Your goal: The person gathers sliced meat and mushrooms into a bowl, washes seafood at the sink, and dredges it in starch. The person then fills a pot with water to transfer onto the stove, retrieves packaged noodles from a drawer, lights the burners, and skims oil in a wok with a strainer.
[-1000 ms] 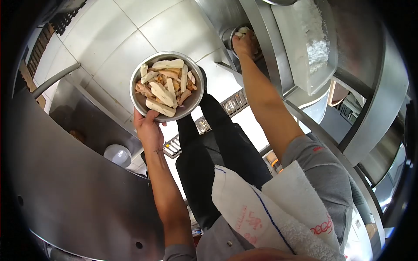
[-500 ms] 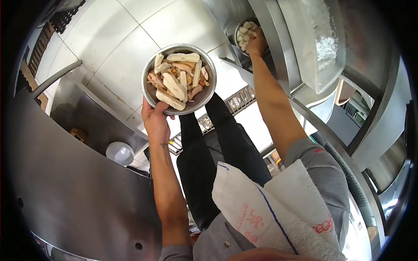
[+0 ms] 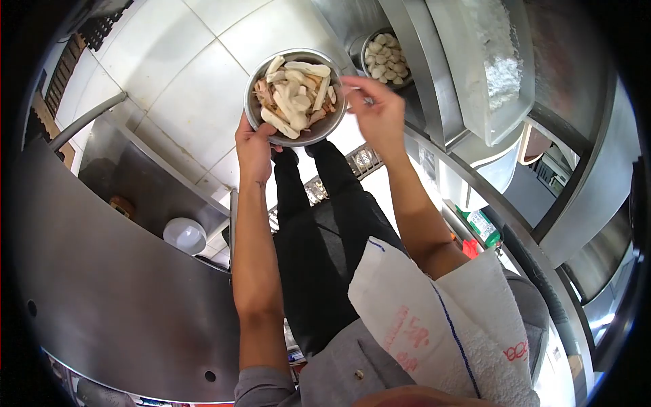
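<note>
My left hand [image 3: 255, 146] grips the near-left rim of a round metal bowl [image 3: 316, 133], thumb over the edge. In the bowl lie thick pale sticks [image 3: 278, 123], pinkish-brown meat-like strips [image 3: 268, 100] and, on top in the middle, several whitish rounded pieces [image 3: 296, 95]. Beside the bowl's right rim is my right hand [image 3: 377, 108], slightly blurred, its fingers loosely apart with nothing seen in them. Farther right, a smaller metal container [image 3: 364, 60] holds several similar whitish rounded pieces [image 3: 386, 60].
A clear tub [image 3: 475, 102] of white powder [image 3: 503, 78] stands at the right, beyond a steel ledge. To the left are a steel counter [image 3: 135, 292] and a white bowl [image 3: 184, 236]. A green bottle [image 3: 483, 227] lies below right. White tiles [image 3: 183, 95] cover the floor.
My right hand has left the smaller container and come over to the bowl's right side. Whitish rounded pieces now lie on top in the bowl, which has shifted slightly up and right.
</note>
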The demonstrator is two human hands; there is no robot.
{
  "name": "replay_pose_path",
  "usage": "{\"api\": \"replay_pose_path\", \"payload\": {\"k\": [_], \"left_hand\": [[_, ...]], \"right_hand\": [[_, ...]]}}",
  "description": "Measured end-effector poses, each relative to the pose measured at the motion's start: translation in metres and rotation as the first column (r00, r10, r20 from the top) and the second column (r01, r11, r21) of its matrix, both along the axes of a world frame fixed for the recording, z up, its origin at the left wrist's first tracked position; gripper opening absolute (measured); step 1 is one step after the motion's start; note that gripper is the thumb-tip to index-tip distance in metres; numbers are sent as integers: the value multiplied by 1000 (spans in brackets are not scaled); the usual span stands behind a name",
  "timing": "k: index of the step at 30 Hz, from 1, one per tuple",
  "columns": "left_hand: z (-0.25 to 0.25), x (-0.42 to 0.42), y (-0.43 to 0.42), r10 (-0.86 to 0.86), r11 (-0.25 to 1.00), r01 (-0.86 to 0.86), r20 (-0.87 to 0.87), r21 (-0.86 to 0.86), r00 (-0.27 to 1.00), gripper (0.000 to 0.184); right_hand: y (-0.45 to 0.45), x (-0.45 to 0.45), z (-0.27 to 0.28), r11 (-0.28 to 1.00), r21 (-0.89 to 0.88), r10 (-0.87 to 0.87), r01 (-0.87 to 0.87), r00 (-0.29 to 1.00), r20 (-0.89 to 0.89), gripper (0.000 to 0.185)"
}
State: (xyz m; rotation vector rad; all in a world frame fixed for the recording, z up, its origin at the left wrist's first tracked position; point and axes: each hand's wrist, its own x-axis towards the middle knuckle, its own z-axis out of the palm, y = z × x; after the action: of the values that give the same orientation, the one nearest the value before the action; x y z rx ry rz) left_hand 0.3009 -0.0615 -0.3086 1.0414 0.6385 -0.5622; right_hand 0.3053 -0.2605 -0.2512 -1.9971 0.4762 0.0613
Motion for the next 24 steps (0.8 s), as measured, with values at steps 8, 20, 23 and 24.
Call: {"api": "replay_pose_path", "payload": {"k": [8,20,23,24], "left_hand": [[12,6,-3,-18,997,20,-31,68,999,42],[11,-5,-1,16,999,-14,-48,51,999,45],[11,-6,-1,28,998,-26,-45,58,999,44],[12,-6,-2,27,998,-25,-43,56,999,44]], "right_hand": [[-142,21,-144,780,-623,-231,-61,897,-376,47],[-195,-3,-212,666,-736,-276,120,956,-94,35],[-197,-2,-210,656,-745,-279,120,956,-92,38],[-200,1,-215,631,-773,-239,66,964,-113,40]]}}
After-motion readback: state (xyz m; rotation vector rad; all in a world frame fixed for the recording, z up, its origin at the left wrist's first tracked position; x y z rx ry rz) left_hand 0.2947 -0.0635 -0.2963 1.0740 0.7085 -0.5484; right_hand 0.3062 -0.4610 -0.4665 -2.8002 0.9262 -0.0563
